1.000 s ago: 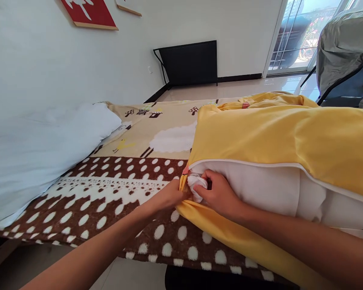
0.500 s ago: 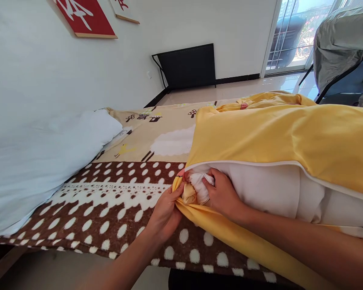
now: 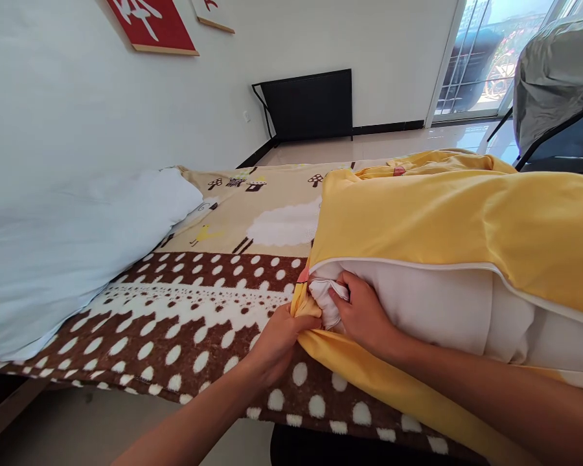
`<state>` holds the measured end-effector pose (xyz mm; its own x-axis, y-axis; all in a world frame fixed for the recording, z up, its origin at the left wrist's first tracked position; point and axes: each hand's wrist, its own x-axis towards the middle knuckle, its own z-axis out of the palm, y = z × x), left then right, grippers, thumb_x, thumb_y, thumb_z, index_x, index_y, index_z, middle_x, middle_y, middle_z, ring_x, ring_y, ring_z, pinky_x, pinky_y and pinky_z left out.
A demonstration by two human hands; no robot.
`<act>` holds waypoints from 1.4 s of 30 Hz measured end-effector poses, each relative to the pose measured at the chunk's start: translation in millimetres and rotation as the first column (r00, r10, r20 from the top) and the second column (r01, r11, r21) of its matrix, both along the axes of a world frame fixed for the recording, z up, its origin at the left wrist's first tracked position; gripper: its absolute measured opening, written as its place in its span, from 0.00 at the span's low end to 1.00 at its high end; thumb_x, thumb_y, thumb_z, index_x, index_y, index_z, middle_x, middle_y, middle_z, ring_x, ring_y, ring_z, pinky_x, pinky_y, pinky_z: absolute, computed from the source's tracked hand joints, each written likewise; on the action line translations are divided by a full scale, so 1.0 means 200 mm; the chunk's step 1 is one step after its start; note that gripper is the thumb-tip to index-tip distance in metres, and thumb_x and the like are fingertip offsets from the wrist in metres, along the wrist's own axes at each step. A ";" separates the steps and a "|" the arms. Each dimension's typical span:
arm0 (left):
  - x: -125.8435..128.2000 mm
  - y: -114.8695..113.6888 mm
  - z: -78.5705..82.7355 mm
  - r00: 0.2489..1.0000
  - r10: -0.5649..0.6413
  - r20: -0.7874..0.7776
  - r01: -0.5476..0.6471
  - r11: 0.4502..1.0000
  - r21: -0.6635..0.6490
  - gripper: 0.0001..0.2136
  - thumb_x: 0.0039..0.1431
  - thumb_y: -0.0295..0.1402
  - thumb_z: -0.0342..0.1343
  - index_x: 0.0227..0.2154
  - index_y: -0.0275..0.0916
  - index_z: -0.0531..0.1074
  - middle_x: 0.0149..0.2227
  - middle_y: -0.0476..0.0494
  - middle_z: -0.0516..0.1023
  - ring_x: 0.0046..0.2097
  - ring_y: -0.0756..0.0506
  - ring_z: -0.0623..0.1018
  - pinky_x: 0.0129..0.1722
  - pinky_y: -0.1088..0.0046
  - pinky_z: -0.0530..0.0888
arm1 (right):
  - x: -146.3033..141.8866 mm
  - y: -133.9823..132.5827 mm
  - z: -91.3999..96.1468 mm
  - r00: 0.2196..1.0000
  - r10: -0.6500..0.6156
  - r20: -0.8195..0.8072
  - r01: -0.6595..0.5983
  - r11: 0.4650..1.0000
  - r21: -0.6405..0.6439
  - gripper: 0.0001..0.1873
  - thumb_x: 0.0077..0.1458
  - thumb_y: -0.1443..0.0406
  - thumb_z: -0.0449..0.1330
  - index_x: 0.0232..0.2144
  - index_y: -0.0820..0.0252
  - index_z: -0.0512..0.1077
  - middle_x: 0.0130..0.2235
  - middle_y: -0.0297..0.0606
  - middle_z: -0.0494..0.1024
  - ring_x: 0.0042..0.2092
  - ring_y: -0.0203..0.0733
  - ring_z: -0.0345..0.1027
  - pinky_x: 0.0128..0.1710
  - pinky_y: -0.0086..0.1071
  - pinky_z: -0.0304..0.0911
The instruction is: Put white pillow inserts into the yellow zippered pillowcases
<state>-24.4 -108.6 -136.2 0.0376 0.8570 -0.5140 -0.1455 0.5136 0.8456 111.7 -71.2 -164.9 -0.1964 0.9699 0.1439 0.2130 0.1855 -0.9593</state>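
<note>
A yellow duvet cover lies on the bed with its long zipped side gaping open. Inside it shows a white duvet. My left hand is closed on the corner of the cover, thumb over the bunched yellow cloth. Just to its right, my right hand reaches into the opening and pinches a bunched white corner of the duvet. The two hands are close together but apart. Folds of cloth hide some of the right fingertips.
Beneath lies a brown and beige patterned blanket on the bed. A white pillow rests at the left by the wall. A black panel leans on the far wall; a grey-covered chair stands at the right.
My left thumb has moved inward over the cover's corner, covering more of the bunched yellow cloth. My right hand still holds the white corner. The view has shifted slightly.
</note>
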 end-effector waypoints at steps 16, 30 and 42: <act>0.04 -0.03 -0.08 0.900 0.280 0.334 -0.326 0.941 0.088 0.19 0.45 0.29 0.65 0.42 0.33 0.72 0.38 0.40 0.79 0.39 0.43 0.79 0.41 0.70 0.74 | 0.00 0.01 0.02 0.977 0.041 -0.207 -0.059 0.995 -0.081 0.10 0.52 0.60 0.54 0.25 0.59 0.60 0.26 0.30 0.66 0.29 0.34 0.57 0.31 0.28 0.56; 0.06 -0.02 -0.10 0.723 0.403 0.562 -0.450 0.891 -0.060 0.13 0.59 0.24 0.50 0.46 0.31 0.70 0.38 0.39 0.80 0.36 0.46 0.79 0.40 0.70 0.77 | 0.02 0.01 0.03 0.865 0.126 -0.485 -0.214 0.968 -0.131 0.14 0.52 0.55 0.58 0.29 0.62 0.69 0.26 0.32 0.67 0.29 0.34 0.58 0.29 0.28 0.56; 0.03 -0.02 -0.16 0.601 0.342 0.722 -0.409 0.908 -0.089 0.16 0.63 0.26 0.44 0.50 0.35 0.70 0.36 0.41 0.81 0.40 0.45 0.80 0.52 0.66 0.71 | 0.05 -0.01 0.07 0.785 0.110 -0.610 -0.309 0.922 -0.232 0.11 0.41 0.60 0.65 0.22 0.61 0.68 0.24 0.30 0.67 0.29 0.34 0.59 0.31 0.28 0.55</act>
